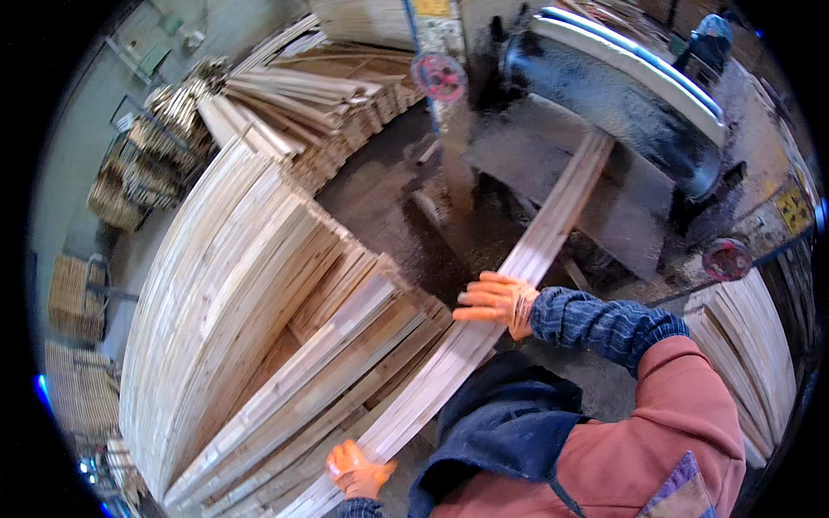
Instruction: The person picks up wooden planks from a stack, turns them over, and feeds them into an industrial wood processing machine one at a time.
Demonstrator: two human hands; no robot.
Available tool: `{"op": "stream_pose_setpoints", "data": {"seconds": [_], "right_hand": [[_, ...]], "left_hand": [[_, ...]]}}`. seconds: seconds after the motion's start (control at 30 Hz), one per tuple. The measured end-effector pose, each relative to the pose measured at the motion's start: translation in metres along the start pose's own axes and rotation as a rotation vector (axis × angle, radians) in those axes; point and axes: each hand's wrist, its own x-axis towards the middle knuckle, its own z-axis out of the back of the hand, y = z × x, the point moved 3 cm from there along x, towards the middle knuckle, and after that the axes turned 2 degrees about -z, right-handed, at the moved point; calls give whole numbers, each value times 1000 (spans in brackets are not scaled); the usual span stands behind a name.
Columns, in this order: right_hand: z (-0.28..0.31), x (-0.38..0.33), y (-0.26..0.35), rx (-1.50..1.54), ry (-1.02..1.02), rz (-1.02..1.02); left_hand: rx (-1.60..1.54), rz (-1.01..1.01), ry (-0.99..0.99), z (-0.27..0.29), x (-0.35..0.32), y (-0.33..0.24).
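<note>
Two gloved hands (511, 306) touch long wood (453, 356) reaching the machine's hood (617, 99).

No words or numbers can be read. A yellow sign (792, 210) with dark marks is seen on the right side of the big machine (613, 91), above a red wheel (727, 259). A small yellow label (433, 7) is seen near the top of a pale post (446, 39), above another red wheel (439, 78). Its marks are too small and blurred to be made out.
</note>
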Motion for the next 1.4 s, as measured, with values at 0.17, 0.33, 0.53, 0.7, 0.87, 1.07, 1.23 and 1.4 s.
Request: {"op": "stream_pose_setpoints", "data": {"seconds": [0.17, 0.33, 0.53, 0.7, 0.87, 1.07, 1.23, 1.4], "right_hand": [[0, 52, 83, 68, 281, 284], [-28, 92, 138, 233, 279, 330], [14, 86, 83, 218, 205, 299], [26, 50, 20, 103, 280, 75], [29, 17, -32, 1, 170, -97], [37, 45, 6, 135, 138, -24], [24, 92, 94, 187, 217, 155], [25, 88, 78, 85, 294, 76]], "left_hand": [[-137, -151, 63, 27, 6, -60], [-419, -219, -249, 20, 24, -113], [-442, -213, -348, 27, 12, -67], [-223, -86, -322, -9, -25, 56], [-200, -95, -205, 0, -23, 118], [-192, -62, 12, 14, 16, 35], [-338, -234, -67, 17, 22, -20], [-360, -159, -48, 28, 13, 14]]}}
